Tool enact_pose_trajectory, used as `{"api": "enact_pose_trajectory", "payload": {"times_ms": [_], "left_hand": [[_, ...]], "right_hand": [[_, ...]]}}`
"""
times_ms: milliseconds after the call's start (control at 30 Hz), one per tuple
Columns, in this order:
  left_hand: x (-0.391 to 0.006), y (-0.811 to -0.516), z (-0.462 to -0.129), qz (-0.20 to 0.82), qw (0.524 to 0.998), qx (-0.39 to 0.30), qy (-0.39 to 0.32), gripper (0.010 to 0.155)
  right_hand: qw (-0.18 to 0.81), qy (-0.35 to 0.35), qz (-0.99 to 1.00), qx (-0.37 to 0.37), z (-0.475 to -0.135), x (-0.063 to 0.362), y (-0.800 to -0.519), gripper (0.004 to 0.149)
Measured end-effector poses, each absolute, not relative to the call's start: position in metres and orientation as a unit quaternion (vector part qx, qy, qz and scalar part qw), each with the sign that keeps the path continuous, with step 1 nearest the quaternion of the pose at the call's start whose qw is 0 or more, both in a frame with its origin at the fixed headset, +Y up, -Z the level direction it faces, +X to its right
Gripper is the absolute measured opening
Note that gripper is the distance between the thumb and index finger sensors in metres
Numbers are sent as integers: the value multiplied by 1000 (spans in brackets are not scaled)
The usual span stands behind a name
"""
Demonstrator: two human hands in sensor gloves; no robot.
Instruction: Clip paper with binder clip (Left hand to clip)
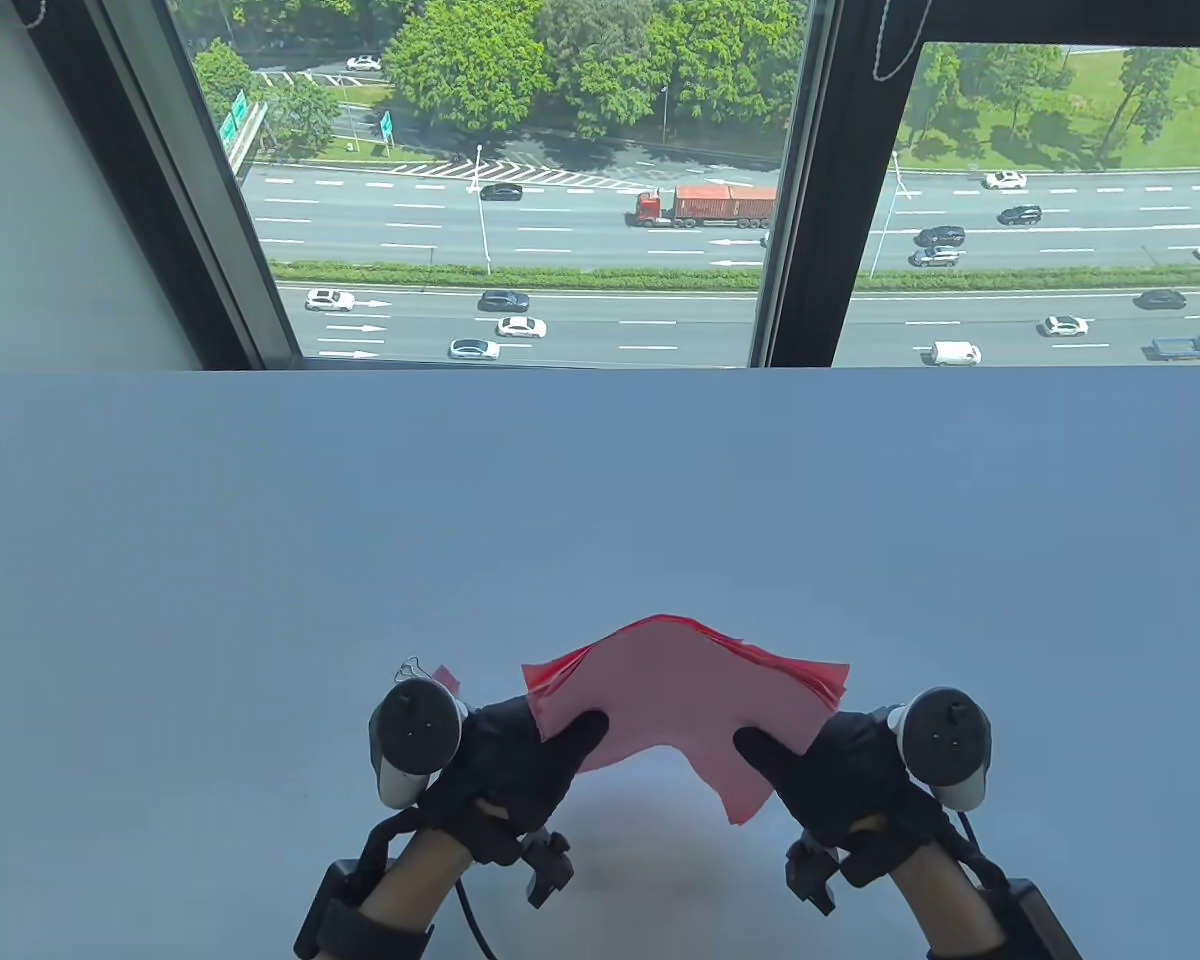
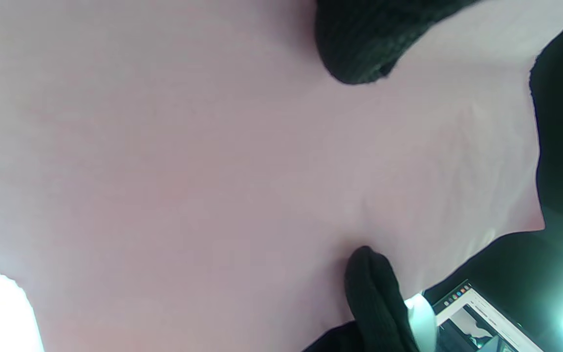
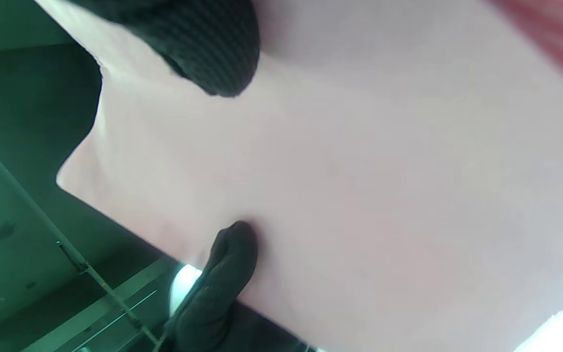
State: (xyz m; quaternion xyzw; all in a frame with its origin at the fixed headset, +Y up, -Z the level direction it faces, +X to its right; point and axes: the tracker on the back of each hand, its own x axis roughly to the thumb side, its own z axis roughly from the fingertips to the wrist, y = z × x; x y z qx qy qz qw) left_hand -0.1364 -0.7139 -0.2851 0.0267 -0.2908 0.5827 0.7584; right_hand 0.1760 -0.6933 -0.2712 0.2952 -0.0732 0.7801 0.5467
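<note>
A stack of pink paper is held above the white table, bowed upward in the middle. My left hand grips its left edge, thumb on the near face. My right hand grips its right edge the same way. The paper fills the left wrist view and the right wrist view, with a gloved thumb pressed on it in each. A binder clip with a pink body and wire handles lies on the table just behind my left hand's tracker, partly hidden by it.
The table's far edge meets a large window with dark frames. A tracker sits on the back of the left hand and another on the right.
</note>
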Motion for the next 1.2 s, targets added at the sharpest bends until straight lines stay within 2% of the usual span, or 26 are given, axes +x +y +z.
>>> {"api": "enact_pose_trajectory", "payload": {"times_ms": [67, 133, 167, 300, 433, 500, 567, 633, 667, 733, 900, 1000, 1133, 1200], "left_hand": [[-134, -718, -285, 579, 766, 25, -279, 57], [-132, -726, -288, 562, 789, 11, -248, 59], [-132, -731, -290, 542, 805, -17, -239, 60], [-129, -728, -288, 556, 788, -5, -265, 59], [-130, -734, -290, 526, 808, -21, -263, 58], [-129, -730, -287, 548, 792, 3, -270, 58], [-127, -727, -286, 540, 793, 15, -282, 58], [-127, -734, -290, 528, 809, -16, -260, 59], [-129, -739, -292, 526, 809, -39, -261, 59], [-130, -740, -293, 563, 787, -28, -252, 57], [-137, -738, -298, 584, 769, -51, -253, 52], [-140, -741, -301, 618, 741, -94, -247, 51], [-146, -741, -304, 653, 715, -96, -232, 51], [-151, -740, -305, 686, 686, -95, -221, 51]], "right_hand": [[536, -94, 790, 282, -272, 176, -695, 52], [527, -52, 808, 258, -277, 175, -704, 55], [513, -6, 824, 242, -279, 174, -711, 58], [541, -33, 801, 253, -281, 175, -715, 56], [500, 23, 831, 242, -285, 172, -724, 58], [528, -21, 811, 249, -282, 172, -720, 56], [536, -30, 804, 256, -280, 171, -716, 56], [508, -13, 825, 248, -285, 169, -724, 57], [493, 24, 833, 250, -287, 169, -729, 58], [520, 27, 815, 252, -287, 170, -730, 58], [532, 22, 812, 239, -291, 178, -726, 57], [553, 22, 805, 215, -296, 186, -729, 58], [558, 41, 805, 199, -301, 194, -735, 59], [551, 62, 809, 195, -302, 195, -739, 63]]}}
